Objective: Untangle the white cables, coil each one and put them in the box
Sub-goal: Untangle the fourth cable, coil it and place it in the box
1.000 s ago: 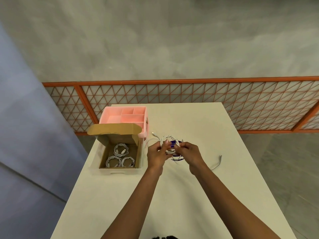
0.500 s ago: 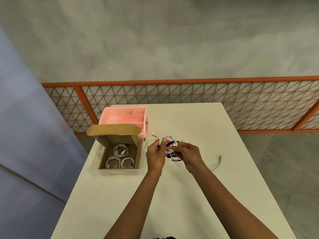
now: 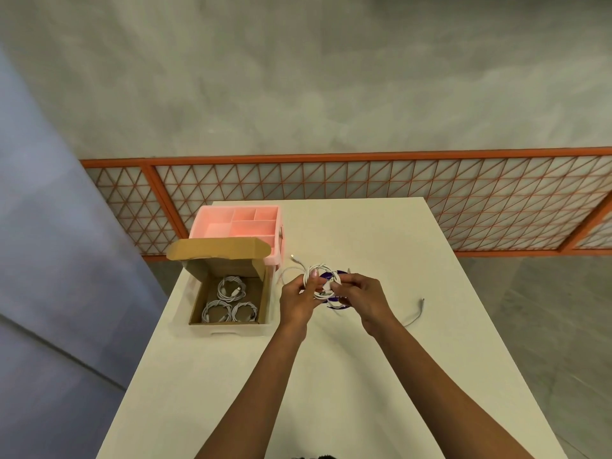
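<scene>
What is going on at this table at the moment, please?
A person is winding a white cable into a coil, gripping it with the left hand while the right hand pinches a strand, just above the table. Three coiled cables already lie in the open cardboard box on the left, in front of a pink organiser. A loose cable end trails on the table to the right.

The only view comes from a wide-angle camera on the person's head, looking forward and steeply down along both forearms. The white table (image 3: pixel 364 376) runs away from the bottom edge toward an orange lattice railing (image 3: pixel 364 187). Near centre frame, close beneath the lens, the left hand (image 3: pixel 296 301) and right hand (image 3: pixel 362 296) hold a white cable (image 3: pixel 321 267). The straight railing bows toward the frame's edges.
</scene>
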